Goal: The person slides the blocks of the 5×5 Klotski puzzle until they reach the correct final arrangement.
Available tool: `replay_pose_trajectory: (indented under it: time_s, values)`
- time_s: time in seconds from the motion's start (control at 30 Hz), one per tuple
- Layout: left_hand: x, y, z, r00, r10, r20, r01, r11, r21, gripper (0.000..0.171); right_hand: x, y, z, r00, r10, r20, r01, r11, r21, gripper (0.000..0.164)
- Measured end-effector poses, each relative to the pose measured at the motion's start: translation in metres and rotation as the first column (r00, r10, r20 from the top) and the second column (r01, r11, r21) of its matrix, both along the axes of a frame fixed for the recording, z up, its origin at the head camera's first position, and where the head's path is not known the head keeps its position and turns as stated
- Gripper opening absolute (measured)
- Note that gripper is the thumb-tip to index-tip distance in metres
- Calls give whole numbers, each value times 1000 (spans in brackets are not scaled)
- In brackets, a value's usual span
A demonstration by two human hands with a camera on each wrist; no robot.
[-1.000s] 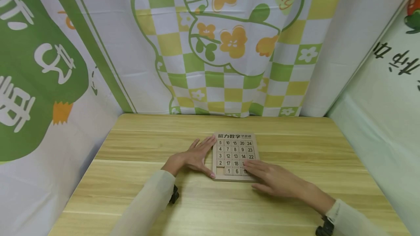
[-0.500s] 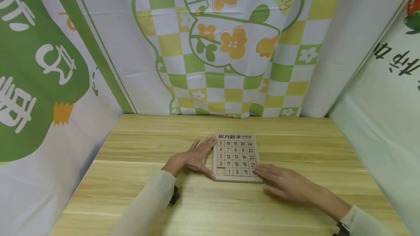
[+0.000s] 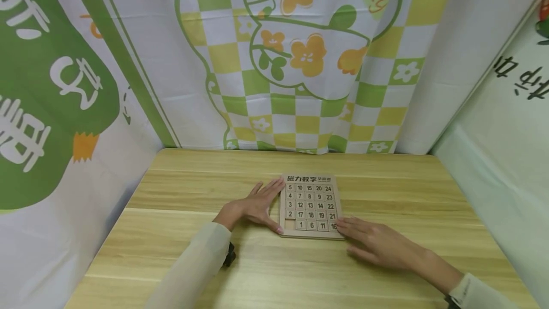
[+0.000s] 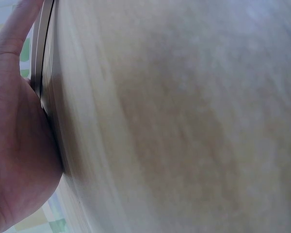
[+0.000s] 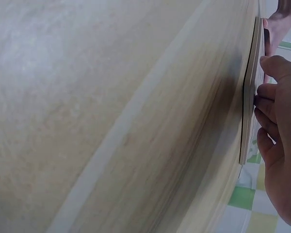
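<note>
A wooden sliding number puzzle (image 3: pixel 310 234) lies flat on the table. Its numbered tiles fill the frame except for one vacant cell at the lower left, below tile 2 (image 3: pixel 290 214). Along the puzzle's left edge my left hand (image 3: pixel 257 205) is spread, thumb at the near corner and fingertips by the upper edge. My right hand (image 3: pixel 379 242) has its fingertips at the lower right corner, beside tile 16 (image 3: pixel 333 226), with the fingers loosely extended. From the right wrist, the puzzle's side edge (image 5: pixel 250 97) shows close by the fingers.
The light wood-grain table (image 3: pixel 206 170) reaches back to a hanging cloth (image 3: pixel 274 123) printed with green and yellow checks and flowers. White printed cloths (image 3: pixel 51 232) enclose the left and right sides.
My right hand has drawn back rightward and toward me from over the lower right tiles, uncovering 19, 21, 11 and 16. The left hand and tile arrangement stay the same.
</note>
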State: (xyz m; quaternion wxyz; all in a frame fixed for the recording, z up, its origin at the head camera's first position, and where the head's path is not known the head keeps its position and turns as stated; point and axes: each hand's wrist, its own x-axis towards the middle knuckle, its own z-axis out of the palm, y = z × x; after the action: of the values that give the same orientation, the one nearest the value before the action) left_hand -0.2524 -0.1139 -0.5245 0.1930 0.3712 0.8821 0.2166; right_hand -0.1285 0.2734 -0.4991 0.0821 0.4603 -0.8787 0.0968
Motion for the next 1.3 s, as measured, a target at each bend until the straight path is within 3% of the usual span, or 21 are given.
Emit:
replay_pose_trajectory:
  time_s: [0.47, 0.8, 0.9, 1.03, 1.3]
  values:
    - [4, 3, 7, 999, -3, -32, 2, 998, -59, 142, -1, -20, -4, 1000, 11, 26, -11, 1000, -5, 57]
    - [-3, 0, -7, 1000, -5, -28, 4, 1000, -17, 149, 0, -27, -3, 999, -12, 46, 12, 1000, 1, 59]
    - [0, 1, -1, 1000, -4, -25, 3, 1000, -24, 147, -1, -27, -2, 998, -19, 55, 19, 1000, 1, 62]
    - [4, 2, 7, 1000, 2, -31, -4, 999, -46, 142, -7, -27, 0, 997, -39, 70, 40, 999, -11, 64]
    - [3, 2, 5, 999, -3, -34, 1, 999, -49, 142, -24, -24, 6, 991, -104, 89, 106, 994, -24, 64]
